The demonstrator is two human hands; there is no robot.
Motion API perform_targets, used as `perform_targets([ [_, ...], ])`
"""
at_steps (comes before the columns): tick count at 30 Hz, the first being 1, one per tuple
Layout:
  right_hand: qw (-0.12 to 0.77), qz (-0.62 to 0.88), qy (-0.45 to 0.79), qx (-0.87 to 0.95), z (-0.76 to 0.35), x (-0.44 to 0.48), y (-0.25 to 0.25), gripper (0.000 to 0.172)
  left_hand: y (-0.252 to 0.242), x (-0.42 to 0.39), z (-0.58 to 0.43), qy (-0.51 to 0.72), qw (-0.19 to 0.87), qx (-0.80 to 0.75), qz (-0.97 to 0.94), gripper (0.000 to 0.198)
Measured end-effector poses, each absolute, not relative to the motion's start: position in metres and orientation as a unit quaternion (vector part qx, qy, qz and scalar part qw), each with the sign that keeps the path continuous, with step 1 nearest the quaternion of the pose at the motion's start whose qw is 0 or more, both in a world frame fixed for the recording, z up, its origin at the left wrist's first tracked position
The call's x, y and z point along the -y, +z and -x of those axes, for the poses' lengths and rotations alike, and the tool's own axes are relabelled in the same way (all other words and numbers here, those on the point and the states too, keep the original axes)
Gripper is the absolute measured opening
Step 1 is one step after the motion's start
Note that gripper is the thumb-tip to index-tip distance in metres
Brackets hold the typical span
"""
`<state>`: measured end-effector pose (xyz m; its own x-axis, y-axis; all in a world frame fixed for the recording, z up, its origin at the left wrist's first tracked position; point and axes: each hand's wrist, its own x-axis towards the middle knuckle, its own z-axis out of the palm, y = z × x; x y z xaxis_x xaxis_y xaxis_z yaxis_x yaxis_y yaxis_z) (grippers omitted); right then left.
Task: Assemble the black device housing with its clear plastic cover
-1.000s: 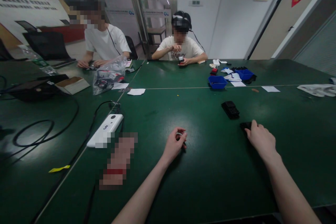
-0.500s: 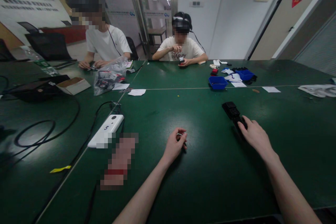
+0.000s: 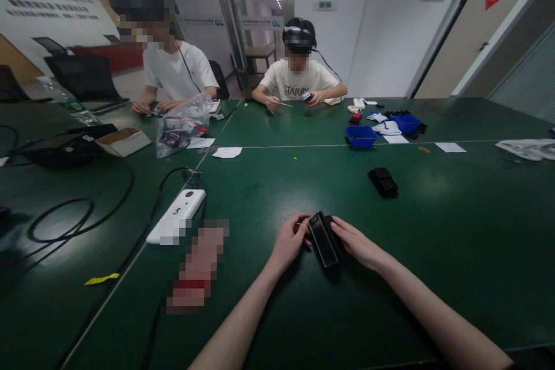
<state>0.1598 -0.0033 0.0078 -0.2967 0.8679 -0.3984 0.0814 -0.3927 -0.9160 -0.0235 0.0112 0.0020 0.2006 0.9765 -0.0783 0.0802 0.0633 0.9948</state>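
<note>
My right hand grips a black rectangular part just above the green table, near its middle front. My left hand is right beside it on the left, fingers curled in a pinch around a small pale thing I cannot make out, with its fingertips touching the part's left edge. A second black part lies on the table farther back and to the right.
A white power strip with black cables lies to the left. Farther back stand a blue bin, paper slips and a plastic bag. Two people sit across the table working with their own hands.
My right hand picked up a black part from the right side of the table and carried it left to meet my left hand. The left hand stayed in place.
</note>
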Motion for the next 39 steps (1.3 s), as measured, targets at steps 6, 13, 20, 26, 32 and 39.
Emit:
perform_targets([
  [6, 0.333, 0.576, 0.624, 0.409, -0.156, 0.006, 0.011, 0.055, 0.003, -0.009, 0.021, 0.409, 0.550, -0.473, -0.554, 0.028],
  [13, 0.269, 0.727, 0.249, 0.580, -0.239, -0.011, 0.037, 0.053, 0.006, -0.007, 0.019, 0.396, 0.535, -0.487, -0.566, 0.026],
  [20, 0.058, 0.790, -0.015, 0.610, -0.279, -0.004, 0.026, 0.060, 0.001, -0.008, 0.020, 0.393, 0.519, -0.493, -0.577, 0.022],
  [26, 0.089, 0.797, 0.015, 0.597, -0.284, -0.004, 0.024, 0.057, 0.003, -0.008, 0.021, 0.380, 0.513, -0.502, -0.583, 0.019],
  [32, 0.157, 0.810, 0.012, 0.564, -0.287, -0.003, 0.035, 0.061, 0.008, -0.006, 0.021, 0.384, 0.511, -0.499, -0.585, 0.016],
  [39, 0.265, 0.762, 0.114, 0.580, -0.265, -0.007, 0.042, 0.061, 0.008, -0.007, 0.020, 0.389, 0.512, -0.496, -0.584, 0.016],
])
